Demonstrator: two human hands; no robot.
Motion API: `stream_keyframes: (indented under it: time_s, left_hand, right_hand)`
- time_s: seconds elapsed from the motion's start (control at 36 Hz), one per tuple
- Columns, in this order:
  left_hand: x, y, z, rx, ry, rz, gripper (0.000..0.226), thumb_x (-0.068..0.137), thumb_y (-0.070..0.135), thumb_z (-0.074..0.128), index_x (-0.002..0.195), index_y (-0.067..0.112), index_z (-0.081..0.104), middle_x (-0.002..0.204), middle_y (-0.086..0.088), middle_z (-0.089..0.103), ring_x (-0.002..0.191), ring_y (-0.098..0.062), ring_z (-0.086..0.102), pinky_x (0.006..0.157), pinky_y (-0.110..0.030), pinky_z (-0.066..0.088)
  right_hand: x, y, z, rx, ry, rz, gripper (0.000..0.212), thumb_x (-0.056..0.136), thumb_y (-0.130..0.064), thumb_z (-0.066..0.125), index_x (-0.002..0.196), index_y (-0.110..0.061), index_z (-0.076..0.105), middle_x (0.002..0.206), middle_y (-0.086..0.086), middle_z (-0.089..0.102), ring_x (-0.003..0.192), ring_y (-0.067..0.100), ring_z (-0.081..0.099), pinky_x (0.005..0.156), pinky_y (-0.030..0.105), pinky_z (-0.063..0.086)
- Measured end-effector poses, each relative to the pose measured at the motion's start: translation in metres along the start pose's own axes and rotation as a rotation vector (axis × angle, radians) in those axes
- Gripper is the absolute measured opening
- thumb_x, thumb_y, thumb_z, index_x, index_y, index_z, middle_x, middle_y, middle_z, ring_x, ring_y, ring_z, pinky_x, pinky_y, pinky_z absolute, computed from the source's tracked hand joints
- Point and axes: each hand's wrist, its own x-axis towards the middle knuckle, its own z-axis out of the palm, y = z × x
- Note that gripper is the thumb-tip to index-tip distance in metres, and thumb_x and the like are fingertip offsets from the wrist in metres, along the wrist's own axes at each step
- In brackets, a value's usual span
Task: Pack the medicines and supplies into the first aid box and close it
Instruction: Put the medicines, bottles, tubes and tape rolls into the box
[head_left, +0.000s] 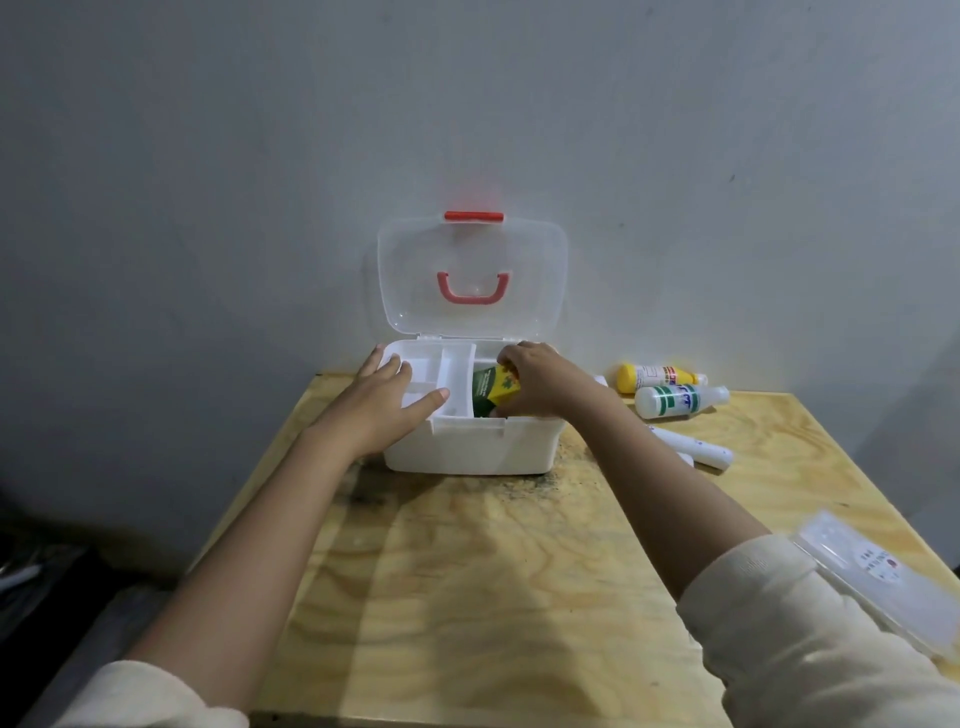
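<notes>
White plastic first aid box (470, 452) sits open at the far end of a plywood desk (493, 571), its clear lid (470, 275) upright vs. a grey wall (208, 156), with a red handle & latch on the lid. Inside, a white divider tray (452, 374) takes the L and centre. A green-and-yellow carton (493, 389) stands tilted in the R section, the right grip (540, 382) clenched round it. The left grip (379, 405) is released, fingers straight and flat on the tray.

To the box's R on the desk lie a yellow-capped bottle (660, 375) and a white bottle w/ green label (680, 400), side by side, and a white tube (696, 449) nearer the camera. A clear flat case (878, 577) rests at the near R edge, beside the sleeve.

Dark smudges mark the wood just in front of the box. Bare plywood runs from there to the near edge, crossed by both forearms.
</notes>
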Motion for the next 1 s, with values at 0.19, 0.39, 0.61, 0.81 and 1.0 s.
stream_keyframes:
  time_s: [0.19, 0.39, 0.61, 0.81, 1.0]
  left_hand:
    - [0.002, -0.002, 0.003, 0.004, 0.043, 0.005, 0.080, 0.095, 0.061, 0.028, 0.153, 0.008, 0.016, 0.164, -0.002, 0.000, 0.149, -0.012, -0.012, 0.119, -0.038, 0.010]
    - [-0.001, 0.000, 0.007, -0.029, 0.115, -0.014, 0.077, 0.097, 0.057, 0.030, 0.154, 0.008, 0.015, 0.164, -0.004, 0.000, 0.150, -0.013, -0.004, 0.119, -0.036, 0.013]
    - [-0.003, 0.006, 0.007, 0.021, 0.147, -0.054, 0.077, 0.097, 0.057, 0.028, 0.153, 0.007, 0.017, 0.163, -0.007, 0.005, 0.151, -0.019, 0.004, 0.117, -0.041, 0.020]
    - [-0.007, 0.009, 0.012, -0.050, 0.195, -0.074, 0.078, 0.097, 0.055, 0.031, 0.150, -0.001, 0.023, 0.162, -0.013, 0.012, 0.149, -0.024, 0.012, 0.115, -0.041, 0.023]
    - [-0.009, 0.011, 0.019, -0.113, 0.237, -0.083, 0.072, 0.099, 0.050, 0.033, 0.142, -0.008, 0.035, 0.158, -0.018, 0.020, 0.146, -0.029, 0.018, 0.112, -0.043, 0.027]
  right_hand:
    - [0.005, -0.001, 0.001, -0.140, -0.085, -0.009, 0.034, 0.076, -0.015, 0.064, 0.109, -0.005, 0.063, 0.112, 0.011, 0.059, 0.104, 0.027, 0.055, 0.084, 0.037, 0.052]
    - [0.002, -0.001, 0.001, -0.079, -0.002, -0.066, 0.031, 0.077, -0.017, 0.065, 0.107, -0.013, 0.067, 0.104, 0.004, 0.068, 0.098, 0.021, 0.059, 0.087, 0.034, 0.052]
    - [-0.034, 0.012, -0.015, 0.238, 0.308, 0.008, 0.034, 0.082, -0.009, 0.061, 0.116, -0.007, 0.063, 0.115, 0.010, 0.067, 0.104, 0.023, 0.062, 0.093, 0.037, 0.051]
    - [-0.104, 0.051, -0.022, 0.305, 0.577, 0.204, 0.032, 0.082, -0.010, 0.061, 0.113, -0.009, 0.064, 0.114, 0.009, 0.066, 0.103, 0.022, 0.061, 0.085, 0.023, 0.042]
    - [-0.197, 0.108, 0.000, 0.267, 0.509, 0.560, 0.042, 0.077, -0.017, 0.066, 0.118, -0.010, 0.059, 0.121, 0.009, 0.061, 0.113, 0.027, 0.055, 0.094, 0.035, 0.043]
